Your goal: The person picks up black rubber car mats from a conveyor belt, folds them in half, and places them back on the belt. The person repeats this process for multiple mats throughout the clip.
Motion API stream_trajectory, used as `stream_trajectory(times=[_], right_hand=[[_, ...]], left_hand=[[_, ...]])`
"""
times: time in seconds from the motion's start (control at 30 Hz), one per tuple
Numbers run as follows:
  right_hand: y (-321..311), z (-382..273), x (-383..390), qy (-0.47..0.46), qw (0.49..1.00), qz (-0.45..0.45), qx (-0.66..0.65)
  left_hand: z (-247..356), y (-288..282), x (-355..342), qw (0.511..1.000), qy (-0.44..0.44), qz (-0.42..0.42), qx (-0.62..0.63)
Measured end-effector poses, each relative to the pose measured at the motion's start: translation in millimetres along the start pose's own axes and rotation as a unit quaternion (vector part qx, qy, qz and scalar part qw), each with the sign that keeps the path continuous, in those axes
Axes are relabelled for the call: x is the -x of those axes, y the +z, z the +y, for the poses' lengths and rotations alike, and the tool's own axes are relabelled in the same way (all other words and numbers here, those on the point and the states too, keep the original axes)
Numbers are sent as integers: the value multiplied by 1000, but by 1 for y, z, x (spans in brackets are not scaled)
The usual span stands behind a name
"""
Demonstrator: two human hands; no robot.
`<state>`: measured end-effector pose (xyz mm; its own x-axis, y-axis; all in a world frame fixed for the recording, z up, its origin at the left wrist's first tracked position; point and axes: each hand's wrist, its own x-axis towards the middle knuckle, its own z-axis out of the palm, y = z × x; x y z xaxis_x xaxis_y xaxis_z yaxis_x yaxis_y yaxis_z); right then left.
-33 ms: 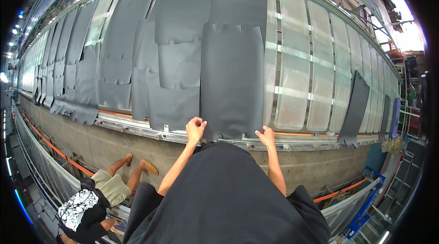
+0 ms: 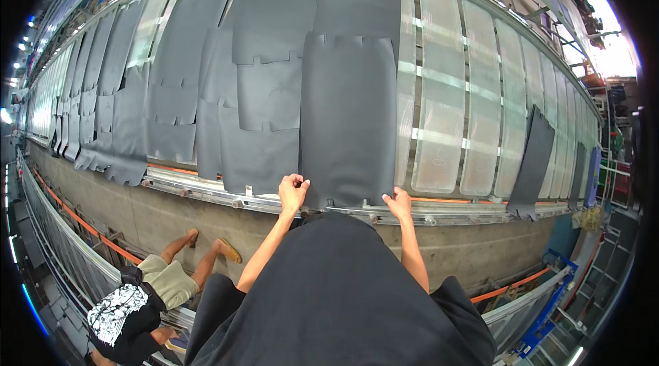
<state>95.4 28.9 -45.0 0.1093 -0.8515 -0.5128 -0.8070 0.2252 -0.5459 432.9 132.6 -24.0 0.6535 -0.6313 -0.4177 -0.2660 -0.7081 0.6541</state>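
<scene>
A dark grey, leather-like sheet (image 2: 349, 119) with notched ends lies lengthwise in front of me, its near edge close to my body. At its near left corner, my left hand (image 2: 293, 194) is closed with the fingertips pinched on the edge. My right hand (image 2: 398, 204) grips the near right corner, thumb on top and the other fingers partly hidden. The far end of this sheet overlaps another dark grey sheet (image 2: 360, 5). To the left, a further grey sheet (image 2: 274, 12) overlaps several more.
The sheets rest on a long rack of pale translucent panels (image 2: 439, 91) with a metal rail (image 2: 453, 218) along its near side. More grey sheets (image 2: 171, 43) cover the left part; a narrow one (image 2: 533, 163) lies at right. Behind me on the left, another person (image 2: 147, 290) stands by a railing (image 2: 65, 218).
</scene>
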Motion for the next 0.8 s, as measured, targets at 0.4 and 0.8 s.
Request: stream_trajectory(times=[0.4,0.8], right_hand=[[13,-22,-13,76,990,96,-71],[39,-59,0,5,977,205,-63]], left_hand=[[1,11,-1,989,-56,60,123],[196,7,33,899,416,-129,49]])
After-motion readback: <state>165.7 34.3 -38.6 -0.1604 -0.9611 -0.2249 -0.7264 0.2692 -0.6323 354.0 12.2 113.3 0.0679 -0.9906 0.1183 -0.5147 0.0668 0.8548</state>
